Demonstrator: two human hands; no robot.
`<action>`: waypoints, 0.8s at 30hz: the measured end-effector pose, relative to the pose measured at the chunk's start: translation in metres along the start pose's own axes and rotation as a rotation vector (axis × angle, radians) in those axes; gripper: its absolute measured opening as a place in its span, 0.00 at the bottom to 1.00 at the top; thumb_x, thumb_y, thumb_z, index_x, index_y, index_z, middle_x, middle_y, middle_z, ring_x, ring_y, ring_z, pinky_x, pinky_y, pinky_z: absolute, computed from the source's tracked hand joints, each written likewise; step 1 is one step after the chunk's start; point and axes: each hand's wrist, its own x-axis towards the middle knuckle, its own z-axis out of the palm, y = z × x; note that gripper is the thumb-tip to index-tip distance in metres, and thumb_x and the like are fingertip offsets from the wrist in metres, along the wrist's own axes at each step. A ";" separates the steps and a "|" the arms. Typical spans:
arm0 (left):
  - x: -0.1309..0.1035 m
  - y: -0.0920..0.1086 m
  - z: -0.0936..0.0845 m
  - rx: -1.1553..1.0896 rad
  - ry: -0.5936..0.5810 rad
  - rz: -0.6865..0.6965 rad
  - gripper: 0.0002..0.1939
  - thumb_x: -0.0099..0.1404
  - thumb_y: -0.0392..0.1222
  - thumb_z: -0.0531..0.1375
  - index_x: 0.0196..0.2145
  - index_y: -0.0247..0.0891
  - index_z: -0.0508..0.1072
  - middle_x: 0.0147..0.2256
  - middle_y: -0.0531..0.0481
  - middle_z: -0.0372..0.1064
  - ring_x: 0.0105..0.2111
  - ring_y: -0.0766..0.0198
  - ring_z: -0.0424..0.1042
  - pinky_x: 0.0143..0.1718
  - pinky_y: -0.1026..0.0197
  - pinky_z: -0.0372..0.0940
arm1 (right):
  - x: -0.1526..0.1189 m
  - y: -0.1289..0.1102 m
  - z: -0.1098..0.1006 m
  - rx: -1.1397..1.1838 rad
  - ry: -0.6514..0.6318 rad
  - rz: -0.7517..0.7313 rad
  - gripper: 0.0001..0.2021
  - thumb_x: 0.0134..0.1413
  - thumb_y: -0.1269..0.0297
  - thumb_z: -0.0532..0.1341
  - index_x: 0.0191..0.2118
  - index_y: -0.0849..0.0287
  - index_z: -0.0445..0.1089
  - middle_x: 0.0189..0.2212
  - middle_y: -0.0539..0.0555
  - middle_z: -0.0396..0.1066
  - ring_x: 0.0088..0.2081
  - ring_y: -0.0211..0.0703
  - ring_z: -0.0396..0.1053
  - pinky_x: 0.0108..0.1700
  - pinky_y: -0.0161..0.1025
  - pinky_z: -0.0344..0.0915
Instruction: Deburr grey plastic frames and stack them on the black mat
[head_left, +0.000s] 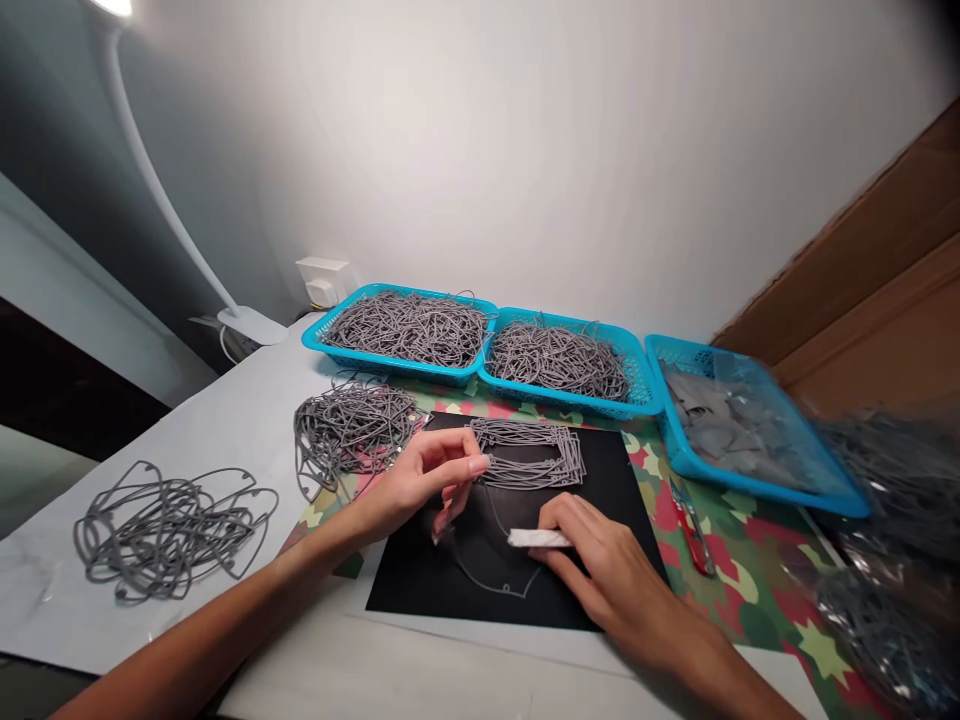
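Note:
A thin grey rubber gasket [504, 592] hangs as a loose loop over a black mat [405, 575]. My left hand [435, 475] is closed in a pinch at the upper end of this loop. In my right hand [596, 550] is a folded white cloth or tissue [536, 538], closed between thumb and fingers. The gasket's strand runs up to the cloth; whether the cloth is wrapped around it I cannot tell. Just behind my hands, a neat stack of grey gaskets [566, 470] lies in a rectangular shape on the mat.
Two blue baskets [390, 372] [651, 400] full of grey gaskets stand along the wall. Another blue basket [780, 488] holds clear plastic bags. Loose gaskets lie in a pile [352, 430] and a tangle [172, 535] at left. A red-handled cutter [697, 545], bagged parts [892, 630] and a lamp [251, 325] flank them.

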 end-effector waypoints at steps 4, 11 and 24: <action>0.002 0.003 0.001 -0.077 -0.113 -0.151 0.22 0.73 0.57 0.68 0.34 0.40 0.66 0.17 0.59 0.67 0.11 0.68 0.66 0.12 0.70 0.63 | -0.007 0.004 -0.018 0.335 -0.073 0.185 0.12 0.80 0.53 0.59 0.43 0.53 0.70 0.35 0.49 0.75 0.36 0.42 0.73 0.38 0.37 0.67; -0.004 0.024 -0.012 0.171 -0.412 -0.619 0.26 0.73 0.67 0.66 0.36 0.43 0.63 0.20 0.60 0.67 0.15 0.63 0.72 0.18 0.65 0.70 | -0.012 0.020 -0.039 0.508 -0.209 0.337 0.15 0.72 0.46 0.67 0.45 0.54 0.77 0.35 0.48 0.73 0.37 0.40 0.71 0.40 0.34 0.71; -0.006 0.036 -0.024 0.511 -0.359 -0.540 0.24 0.80 0.67 0.54 0.40 0.43 0.67 0.18 0.58 0.70 0.15 0.62 0.71 0.21 0.65 0.60 | -0.009 0.015 -0.035 0.166 0.229 0.123 0.18 0.77 0.48 0.62 0.36 0.52 0.78 0.31 0.51 0.75 0.29 0.43 0.70 0.29 0.40 0.65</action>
